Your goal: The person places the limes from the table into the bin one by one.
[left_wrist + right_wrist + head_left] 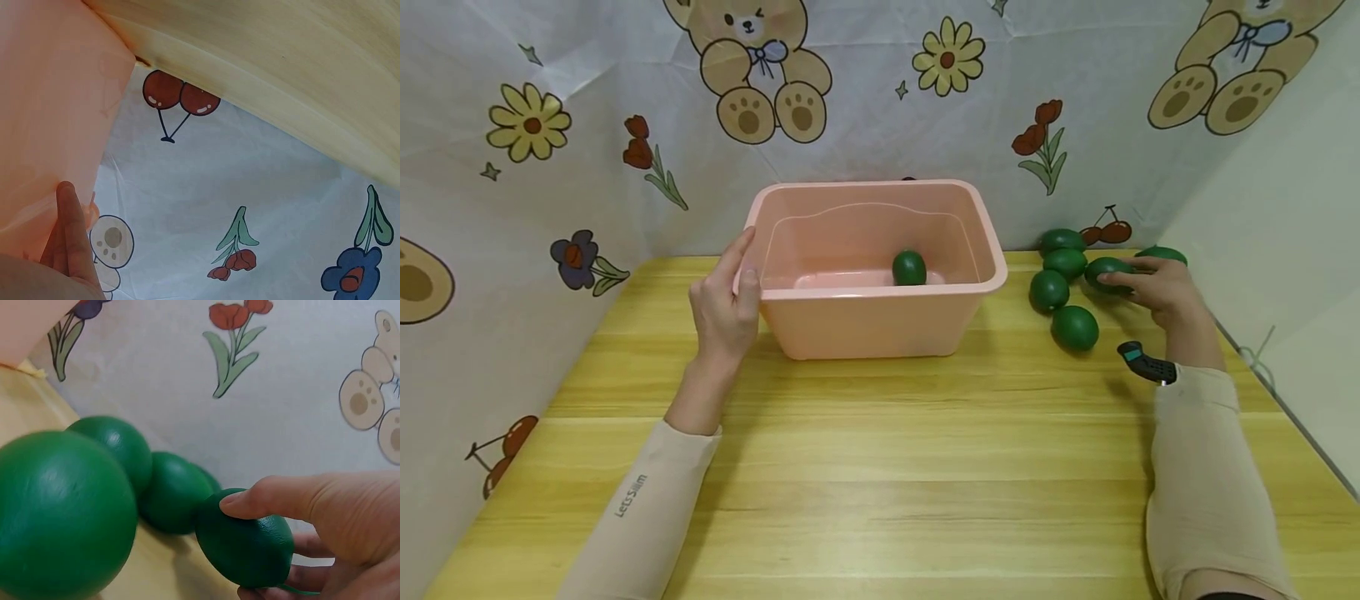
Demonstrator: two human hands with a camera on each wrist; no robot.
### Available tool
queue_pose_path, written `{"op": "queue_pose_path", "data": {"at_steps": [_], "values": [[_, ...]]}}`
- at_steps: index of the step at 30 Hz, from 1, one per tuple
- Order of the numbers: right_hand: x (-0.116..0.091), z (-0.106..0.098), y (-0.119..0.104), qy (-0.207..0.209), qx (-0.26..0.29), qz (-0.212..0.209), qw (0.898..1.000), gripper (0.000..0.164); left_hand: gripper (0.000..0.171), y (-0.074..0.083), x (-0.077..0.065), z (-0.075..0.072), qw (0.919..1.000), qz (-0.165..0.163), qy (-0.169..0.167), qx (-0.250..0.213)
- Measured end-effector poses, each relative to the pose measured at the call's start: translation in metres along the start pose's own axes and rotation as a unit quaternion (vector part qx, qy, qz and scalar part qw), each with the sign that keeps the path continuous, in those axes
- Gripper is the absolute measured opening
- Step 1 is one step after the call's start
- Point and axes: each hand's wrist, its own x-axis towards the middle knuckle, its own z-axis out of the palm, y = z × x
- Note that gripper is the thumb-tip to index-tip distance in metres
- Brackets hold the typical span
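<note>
A pink plastic bin (865,325) stands on the table near the back, with one green lime (910,268) inside. My left hand (726,308) rests against its left side. In the left wrist view the straight fingers (74,234) lie along the outer wall. Over at the right, my right hand (1161,287) pinches another lime (244,540), thumb on top and fingers curled beneath. Several more limes lie around it; the frontmost lime (1075,328) is closest to me. Behind the right hand, one lime (1163,252) is partly covered.
The wooden table (925,467) reaches back to a white cloth (865,92) printed with bears and flowers. A pale wall panel (1285,233) closes off the right side, and a thin cord (1258,362) hangs at its lower edge.
</note>
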Motion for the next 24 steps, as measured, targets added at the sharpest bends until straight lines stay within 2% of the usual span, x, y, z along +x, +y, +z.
{"op": "queue_pose_path", "data": {"at_steps": [4,10,14,19,24], "values": [[-0.005,-0.004,-0.008,0.022,0.024,-0.008,0.999,0.086,0.064,0.001,0.000,0.001,1.0000,0.001,-0.001,0.000],[-0.015,-0.002,-0.024,0.032,0.048,-0.013,0.998,0.084,0.064,0.002,0.000,-0.001,1.0000,0.000,-0.004,-0.002],[-0.018,0.000,-0.035,0.044,0.060,-0.034,0.997,0.081,0.064,0.002,-0.001,-0.002,1.0000,-0.003,-0.008,-0.003],[-0.023,0.003,-0.055,0.058,0.071,-0.055,0.994,0.091,0.065,0.001,0.000,-0.002,0.9999,-0.010,-0.009,-0.003],[-0.028,0.013,-0.075,0.086,0.080,-0.081,0.990,0.083,0.064,0.000,-0.001,-0.001,1.0000,-0.007,-0.004,-0.002]]}}
